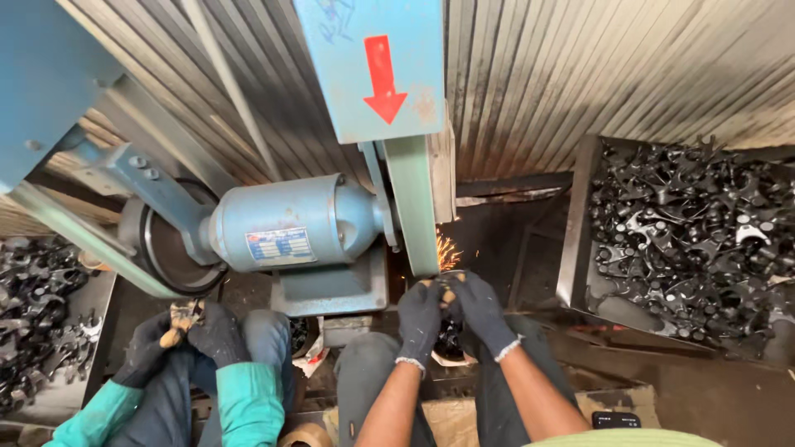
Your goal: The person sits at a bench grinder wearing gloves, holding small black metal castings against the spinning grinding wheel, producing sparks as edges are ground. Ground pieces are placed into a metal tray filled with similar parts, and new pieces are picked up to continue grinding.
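Both my hands wear dark gloves. My left hand (pixel 419 319) and my right hand (pixel 480 308) together grip a small metal part (pixel 448 291) and press it against the green sanding belt (pixel 414 203) of a blue belt grinder. Orange sparks (pixel 447 251) fly from the contact point. The part is mostly hidden by my fingers. Below my hands sits a bowl of dark parts (pixel 450 341), partly covered.
A blue motor (pixel 286 222) drives the grinder, with a red arrow on the blue guard (pixel 383 76) above. A co-worker in green sleeves (pixel 248 401) holds a part at the left belt. Bins of dark metal castings stand right (pixel 687 240) and left (pixel 37 314). Corrugated metal wall behind.
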Tool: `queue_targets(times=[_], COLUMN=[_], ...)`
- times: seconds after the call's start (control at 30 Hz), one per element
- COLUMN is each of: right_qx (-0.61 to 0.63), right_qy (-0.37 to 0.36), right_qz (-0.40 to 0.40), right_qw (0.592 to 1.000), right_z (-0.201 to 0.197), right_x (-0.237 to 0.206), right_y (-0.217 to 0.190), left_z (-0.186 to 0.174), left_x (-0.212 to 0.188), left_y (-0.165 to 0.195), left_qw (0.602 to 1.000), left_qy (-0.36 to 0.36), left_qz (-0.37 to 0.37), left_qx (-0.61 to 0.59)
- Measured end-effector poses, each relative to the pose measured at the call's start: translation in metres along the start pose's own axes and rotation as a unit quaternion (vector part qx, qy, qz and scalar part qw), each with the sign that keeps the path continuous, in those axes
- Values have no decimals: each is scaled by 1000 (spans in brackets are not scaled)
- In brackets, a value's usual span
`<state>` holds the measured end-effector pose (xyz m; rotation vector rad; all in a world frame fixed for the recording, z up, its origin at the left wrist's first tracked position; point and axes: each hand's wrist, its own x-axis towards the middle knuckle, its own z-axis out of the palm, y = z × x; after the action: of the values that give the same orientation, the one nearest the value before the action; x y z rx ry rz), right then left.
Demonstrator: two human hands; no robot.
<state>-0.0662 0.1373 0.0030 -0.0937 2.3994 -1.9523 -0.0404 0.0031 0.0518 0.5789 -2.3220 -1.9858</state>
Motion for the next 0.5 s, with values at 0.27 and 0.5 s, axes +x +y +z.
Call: queue_targets(times=[0.27,0.5], right_qx=[-62,120], right_qy=[101,-28], right_qz=[11,80], right_qw=[993,989], right_z=[6,27], right_x=[-67,-12], right_y=[-27,-28], left_z=[-28,-26], left_x=[-42,-10], left_y=[12,-5], left_qw=[950,988], left_qy=[-61,80], left_qz=[36,-20], left_qx=[306,130])
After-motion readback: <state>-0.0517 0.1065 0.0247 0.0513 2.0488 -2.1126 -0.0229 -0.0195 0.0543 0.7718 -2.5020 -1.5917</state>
